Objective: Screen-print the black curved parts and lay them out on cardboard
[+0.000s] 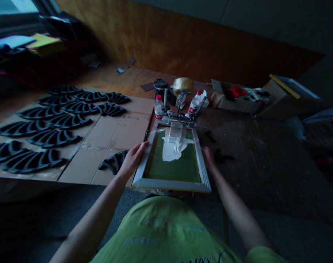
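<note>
Green shirt: nearest, bottom centre of the picture.
Screen frame: centre, grey rails around a green mesh, with white paste over the mesh's upper half.
Left hand: at the left rail, fingers together and touching it; cannot tell whether they grip.
Right hand: beside the right rail, partly hidden; cannot tell how its fingers stand.
Small dark piece: just left of the left hand, on cardboard.
Dark ribbed pieces: rows, left side.
Red-capped bottles: upper centre, beyond the screen frame.
</note>
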The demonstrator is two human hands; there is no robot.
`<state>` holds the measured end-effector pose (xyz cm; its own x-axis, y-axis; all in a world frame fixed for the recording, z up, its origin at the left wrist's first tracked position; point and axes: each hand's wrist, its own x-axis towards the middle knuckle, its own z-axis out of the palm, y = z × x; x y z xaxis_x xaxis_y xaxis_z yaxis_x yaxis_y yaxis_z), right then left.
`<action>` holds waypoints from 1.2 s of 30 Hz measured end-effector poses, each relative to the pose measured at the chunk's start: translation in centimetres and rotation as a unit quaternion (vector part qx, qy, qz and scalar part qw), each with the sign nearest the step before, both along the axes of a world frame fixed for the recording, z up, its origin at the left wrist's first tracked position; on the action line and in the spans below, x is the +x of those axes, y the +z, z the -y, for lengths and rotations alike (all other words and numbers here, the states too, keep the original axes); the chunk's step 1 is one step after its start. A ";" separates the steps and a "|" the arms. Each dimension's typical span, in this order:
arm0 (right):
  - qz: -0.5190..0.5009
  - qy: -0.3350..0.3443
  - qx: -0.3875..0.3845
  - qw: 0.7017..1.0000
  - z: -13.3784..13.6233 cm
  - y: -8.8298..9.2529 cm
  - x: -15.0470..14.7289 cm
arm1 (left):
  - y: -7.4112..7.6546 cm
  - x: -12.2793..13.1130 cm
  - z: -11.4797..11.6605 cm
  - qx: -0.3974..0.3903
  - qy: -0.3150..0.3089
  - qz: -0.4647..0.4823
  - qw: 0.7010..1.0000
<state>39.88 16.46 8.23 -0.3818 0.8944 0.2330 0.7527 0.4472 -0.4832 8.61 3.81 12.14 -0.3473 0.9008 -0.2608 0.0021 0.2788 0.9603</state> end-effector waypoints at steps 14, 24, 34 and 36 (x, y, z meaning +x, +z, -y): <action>0.183 0.180 0.020 0.966 1.5 2.3 -9.1 | -8.9 -0.3 -0.3 -0.077 0.018 -0.033 0.996; 0.158 0.271 0.044 0.949 3.1 2.7 -7.5 | -8.0 0.2 0.0 -0.075 0.030 -0.050 0.995; 0.090 0.215 0.022 0.972 3.2 2.4 -8.1 | -8.1 -0.4 0.1 -0.078 -0.017 -0.022 0.997; 0.054 0.159 0.020 0.986 0.8 3.9 -9.0 | -6.7 -0.4 0.1 -0.074 -0.028 0.001 0.997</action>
